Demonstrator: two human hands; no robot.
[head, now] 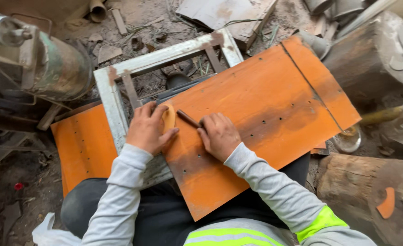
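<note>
We press our left hand (pixel 147 129) closed around a small tan curved template (pixel 168 117) on the broad orange-painted wooden board (pixel 260 109) across our lap, our right hand (pixel 219 135) gripping a brown pencil-like stick (pixel 188 119); the board looks stiff, best held by its edges.

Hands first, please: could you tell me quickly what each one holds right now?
Left hand: closed on a small orange piece lying on the orange board.
Right hand: fingers closed on a dark pencil-like tool.

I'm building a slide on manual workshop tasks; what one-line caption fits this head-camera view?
Left hand presses a small orange piece onto an orange board while the right hand holds a dark pencil-like tool beside it.
</note>
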